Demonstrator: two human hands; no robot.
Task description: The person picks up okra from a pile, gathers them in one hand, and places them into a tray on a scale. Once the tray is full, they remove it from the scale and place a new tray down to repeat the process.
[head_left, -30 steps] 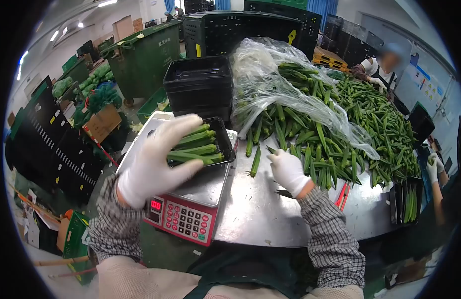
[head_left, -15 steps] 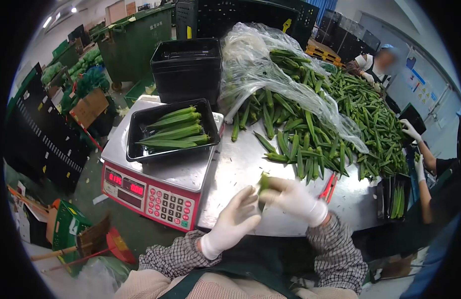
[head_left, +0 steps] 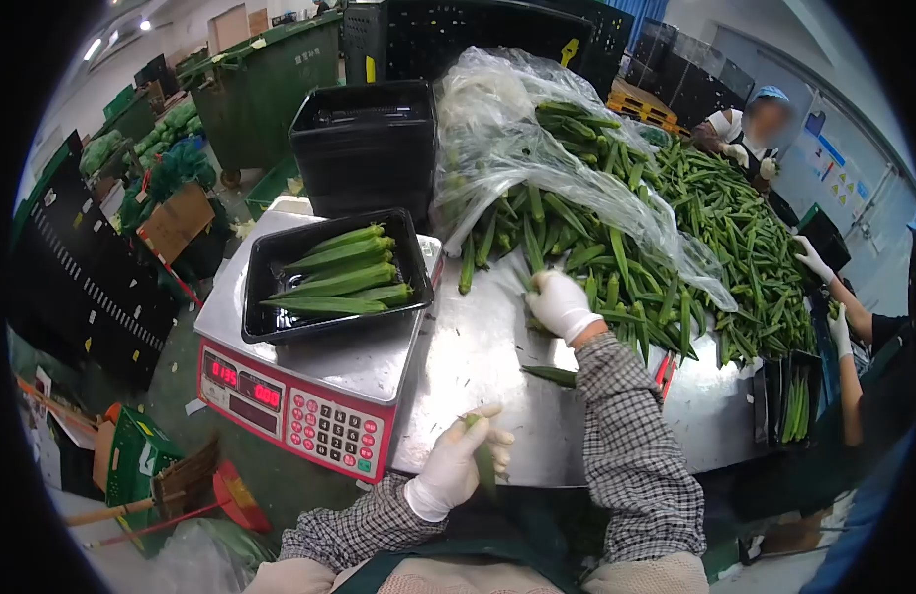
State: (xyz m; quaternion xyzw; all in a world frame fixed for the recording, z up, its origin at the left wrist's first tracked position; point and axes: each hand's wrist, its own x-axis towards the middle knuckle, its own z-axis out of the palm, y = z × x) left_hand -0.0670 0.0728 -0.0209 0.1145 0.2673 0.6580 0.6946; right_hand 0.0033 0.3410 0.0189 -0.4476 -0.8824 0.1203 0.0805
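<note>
White gloves cover both my hands. My left hand (head_left: 460, 463) is closed round an okra pod (head_left: 484, 457) near the table's front edge. Farther forward, my right hand (head_left: 561, 305) is at the near edge of the okra pile (head_left: 720, 233), its fingers bent over pods; what they hold, if anything, is hidden. A loose pod (head_left: 550, 375) lies on the metal table (head_left: 448, 346) below my right wrist. At the left, a black tray (head_left: 265, 315) with several okra pods (head_left: 339, 272) rests on the red scale (head_left: 314, 431).
Stacked black trays (head_left: 364, 148) stand behind the scale. Clear plastic (head_left: 517, 139) partly covers the pile. Red-handled scissors (head_left: 666, 371) lie right of my right forearm. Another tray (head_left: 774, 416) holds pods at the right. A co-worker's gloved hands (head_left: 816, 260) are beyond it; another person (head_left: 765, 124) stands behind.
My right hand has moved away from my left, forward to the pile. My left hand has lowered slightly with a pod in it. A loose pod now shows on the table.
</note>
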